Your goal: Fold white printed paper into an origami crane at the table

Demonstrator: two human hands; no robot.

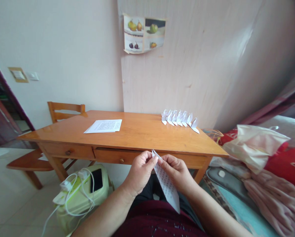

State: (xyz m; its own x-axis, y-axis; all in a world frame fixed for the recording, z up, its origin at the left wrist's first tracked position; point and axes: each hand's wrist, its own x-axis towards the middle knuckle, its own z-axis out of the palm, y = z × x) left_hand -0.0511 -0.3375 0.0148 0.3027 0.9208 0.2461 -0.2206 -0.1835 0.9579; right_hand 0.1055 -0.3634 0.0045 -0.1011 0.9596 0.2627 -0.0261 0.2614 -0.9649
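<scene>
A partly folded sheet of printed paper (pixel 167 186) is held up in front of my body, its pointed top pinched and its long lower end hanging toward my lap. My left hand (pixel 142 169) is closed on the top edge with thumb and fingers. From the other side my right hand (pixel 176 169) grips the same paper just below the tip. On the table's back right stand several folded paper pieces (pixel 179 118) in rows, with upright points. A stack of printed sheets (pixel 104 126) lies flat on the table's left part.
The wooden table (pixel 137 131) is in front of me, with a chair (pixel 66 108) behind its left end. At lower left, a pale green box (pixel 98 197) carries a power strip, cables and a phone (pixel 96 180). Bags (pixel 256 144) and cloth (pixel 273 197) are piled at right.
</scene>
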